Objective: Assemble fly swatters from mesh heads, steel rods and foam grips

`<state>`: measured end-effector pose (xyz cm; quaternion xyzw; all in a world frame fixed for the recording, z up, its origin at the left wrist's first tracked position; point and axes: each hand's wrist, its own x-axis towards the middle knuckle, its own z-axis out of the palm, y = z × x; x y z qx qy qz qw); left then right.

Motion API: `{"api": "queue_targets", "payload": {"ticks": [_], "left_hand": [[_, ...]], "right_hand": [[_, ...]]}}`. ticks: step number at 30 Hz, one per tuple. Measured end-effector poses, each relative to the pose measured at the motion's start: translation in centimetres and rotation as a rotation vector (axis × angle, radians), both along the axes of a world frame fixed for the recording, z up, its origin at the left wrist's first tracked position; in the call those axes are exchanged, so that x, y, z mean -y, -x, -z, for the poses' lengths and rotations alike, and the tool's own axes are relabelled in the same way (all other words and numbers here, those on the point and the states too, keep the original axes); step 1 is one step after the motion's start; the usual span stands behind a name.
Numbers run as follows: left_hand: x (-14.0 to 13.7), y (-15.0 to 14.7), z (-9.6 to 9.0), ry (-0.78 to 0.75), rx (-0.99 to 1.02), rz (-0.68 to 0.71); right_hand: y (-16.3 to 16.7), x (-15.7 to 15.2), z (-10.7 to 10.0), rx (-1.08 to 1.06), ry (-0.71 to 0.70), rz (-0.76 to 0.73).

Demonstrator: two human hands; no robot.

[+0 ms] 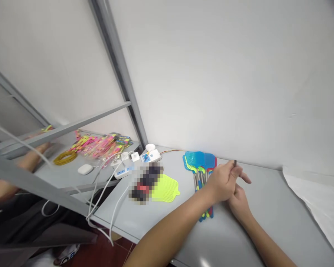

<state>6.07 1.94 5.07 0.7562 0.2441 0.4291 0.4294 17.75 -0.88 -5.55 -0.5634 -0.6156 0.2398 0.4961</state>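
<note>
A small dark thing (235,162) shows its end above the left hand (224,181), which is closed around it; the rest is hidden, so what it is cannot be told. The right hand (238,200) is just below, touching the left, its fingers mostly covered; whether it grips anything cannot be told. Both are over the grey table (225,241), near the wall. Just beside them, partly behind the left forearm, lies a bunch of fly swatters (196,159), with blue, yellow-green and red heads toward the wall and handles pointing to the near edge. Left of the bunch and apart from it is a single yellow-green swatter head (168,189), partly covered by a pixelated patch. Beyond stand white power strips (124,171) with plugs and loose white cables (108,178). Past the metal post, a neighbouring table holds a white rounded case (85,169), a yellow coil (65,158) and a heap of pink and yellow packets (108,144), near another person's blurred arm (30,159). A white sheet (317,200) lies at far right.
</note>
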Motion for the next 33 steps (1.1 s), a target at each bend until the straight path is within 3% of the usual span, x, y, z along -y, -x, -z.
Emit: {"api": "queue_targets", "payload": {"ticks": [4,8,12,16,19,23,28,30,33], "left_hand": [[0.9,5.6,-2.9,0.15,0.464,-0.223],[1.3,12.0,-3.1,0.268,0.877,-0.325],[2.4,16.3,-1.3,0.381,0.995,-0.394],[3.9,18.3,0.4,0.436,1.012,-0.448],[4.6,19.1,1.2,0.459,1.006,-0.449],[5.0,19.1,1.3,0.492,1.017,-0.411],[4.3,15.7,-0.6,0.517,0.988,-0.255],[3.7,12.8,-1.6,0.51,0.959,-0.155],[3.1,7.0,-1.8,0.496,0.83,-0.031]], "right_hand": [[1.6,0.4,-3.2,0.154,0.045,-0.236],[5.4,-1.0,-5.8,0.492,0.088,-0.45],[11.8,-3.4,-6.0,0.779,0.177,-0.492],[17.1,-5.5,-4.3,0.861,0.263,-0.508],[18.5,-6.5,-3.7,0.859,0.352,-0.508],[17.3,-6.4,-5.5,0.76,0.406,-0.567],[11.4,-3.9,-10.9,0.495,0.328,-0.584],[7.9,-3.3,-12.5,0.09,0.284,-0.479],[2.6,-3.0,-13.3,-0.36,0.123,-0.153]]}}
